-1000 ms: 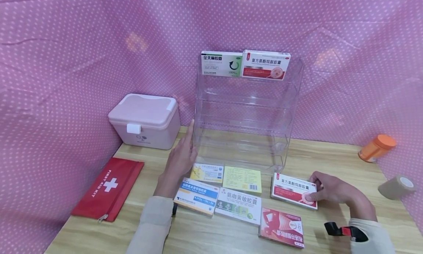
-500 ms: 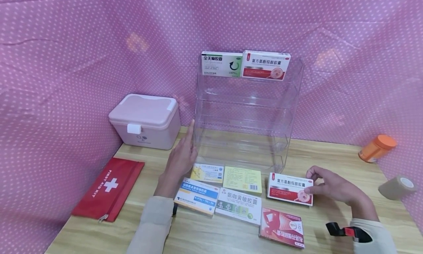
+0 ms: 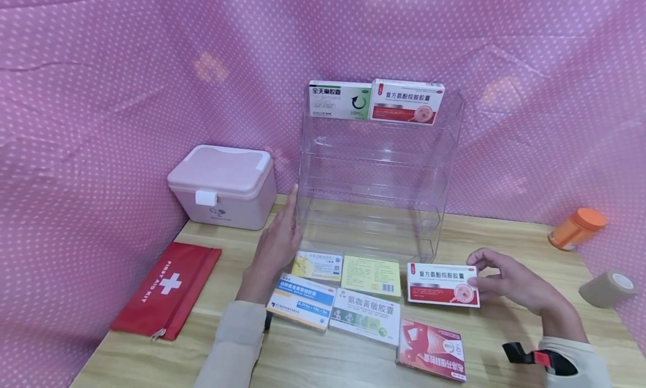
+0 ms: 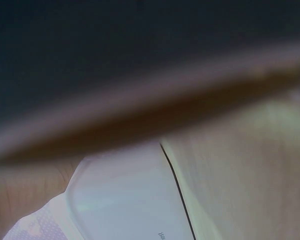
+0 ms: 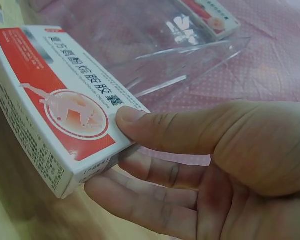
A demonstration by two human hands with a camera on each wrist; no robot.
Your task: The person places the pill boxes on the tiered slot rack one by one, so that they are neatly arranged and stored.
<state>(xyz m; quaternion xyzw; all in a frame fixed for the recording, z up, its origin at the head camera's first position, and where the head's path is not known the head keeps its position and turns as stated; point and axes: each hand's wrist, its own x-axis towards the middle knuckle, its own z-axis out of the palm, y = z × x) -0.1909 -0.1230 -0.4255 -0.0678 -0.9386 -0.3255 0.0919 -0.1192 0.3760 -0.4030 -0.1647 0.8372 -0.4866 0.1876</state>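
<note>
Right hand [image 3: 516, 286] has the red-and-white medicine box [image 3: 440, 285] pinched by one end, thumb on the front, fingers behind, near the clear rack's [image 3: 378, 159] lower right corner. Left hand [image 3: 275, 241] has its index finger straight by the rack's left side, no visible grip. Box is probably light, stiffish card, slightly slick, crushable; gentle end-pinch seems right.
</note>
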